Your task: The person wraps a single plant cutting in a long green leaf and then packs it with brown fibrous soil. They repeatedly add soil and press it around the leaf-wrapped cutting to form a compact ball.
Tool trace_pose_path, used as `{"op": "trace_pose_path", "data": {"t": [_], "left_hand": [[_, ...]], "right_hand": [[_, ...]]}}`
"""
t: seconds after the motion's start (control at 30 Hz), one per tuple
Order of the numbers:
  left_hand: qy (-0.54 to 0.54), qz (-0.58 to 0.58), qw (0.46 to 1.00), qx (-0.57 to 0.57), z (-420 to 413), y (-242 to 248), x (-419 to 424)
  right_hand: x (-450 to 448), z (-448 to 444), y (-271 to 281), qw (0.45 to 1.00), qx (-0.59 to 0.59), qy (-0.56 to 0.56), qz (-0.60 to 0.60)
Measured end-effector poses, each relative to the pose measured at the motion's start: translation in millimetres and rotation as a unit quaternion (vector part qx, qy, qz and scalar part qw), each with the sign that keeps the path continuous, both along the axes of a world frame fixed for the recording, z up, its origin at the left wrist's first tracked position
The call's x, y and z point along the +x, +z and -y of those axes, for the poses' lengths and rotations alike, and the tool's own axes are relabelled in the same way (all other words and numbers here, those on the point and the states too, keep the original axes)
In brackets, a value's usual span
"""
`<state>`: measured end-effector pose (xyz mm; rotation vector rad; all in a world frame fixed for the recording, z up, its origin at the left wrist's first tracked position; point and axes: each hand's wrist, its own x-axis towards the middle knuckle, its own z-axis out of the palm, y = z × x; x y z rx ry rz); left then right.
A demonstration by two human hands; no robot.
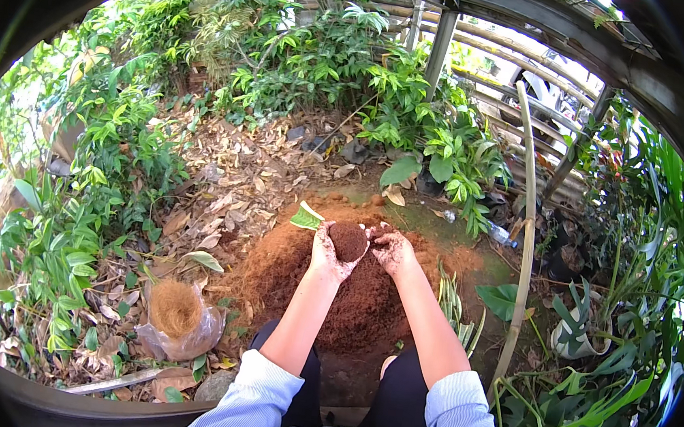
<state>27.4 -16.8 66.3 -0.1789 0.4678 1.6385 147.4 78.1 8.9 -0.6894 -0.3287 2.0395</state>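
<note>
My left hand (329, 255) cups a round ball of dark brown, damp coir-like growing medium (347, 242). A green leaf with a pale edge (307, 216) sticks out beside the left fingers; whether its stem runs into the ball is hidden. Close to the ball's right side, my right hand (393, 252) has its fingers curled around a small dark clump of the medium (381, 234). Brown crumbs coat both hands. Beneath them spreads a heap of the medium (358, 312), dark in the middle and orange-brown at its edges.
A clear plastic bag (207, 330) with tan fibre (175, 307) stands at the left. Cut variegated leaves (450, 296) lie right of the heap, near a long wooden pole (526, 229). A white pot (578, 338) and a plastic bottle (502, 235) are farther right. Shrubs (307, 58) grow behind.
</note>
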Motion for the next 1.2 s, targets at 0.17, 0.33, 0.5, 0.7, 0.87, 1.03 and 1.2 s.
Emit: {"op": "trace_pose_path", "data": {"t": [0.17,0.33,0.5,0.7,0.87,1.03,1.2], "left_hand": [[-0.005,-0.021,1.0,0.017,-2.2,-7.1,-4.2],[-0.006,-0.024,1.0,0.017,-2.7,-10.4,-5.5],[-0.014,-0.035,0.999,0.009,-1.2,-8.3,-4.0],[-0.015,-0.049,0.999,-0.011,-1.1,-4.5,-1.4],[-0.018,-0.046,0.999,-0.012,-0.8,-4.2,-2.0],[-0.02,-0.049,0.999,-0.004,-0.9,-6.9,-2.8],[-0.018,-0.043,0.999,0.008,0.4,-5.1,-1.7]], "right_hand": [[0.0,2.8,-1.4,0.995,0.045,-0.016,0.084],[6.1,3.1,1.5,0.995,0.042,0.017,0.089],[7.2,-4.7,-1.4,0.999,0.01,0.026,-0.023],[1.4,-4.8,-7.2,0.999,0.032,-0.006,0.033],[4.3,-0.4,-10.6,0.996,0.069,-0.005,0.058],[3.3,-5.2,-10.7,0.998,0.044,-0.009,0.051],[-0.2,-5.3,-15.1,0.992,0.071,-0.048,0.097]]}}
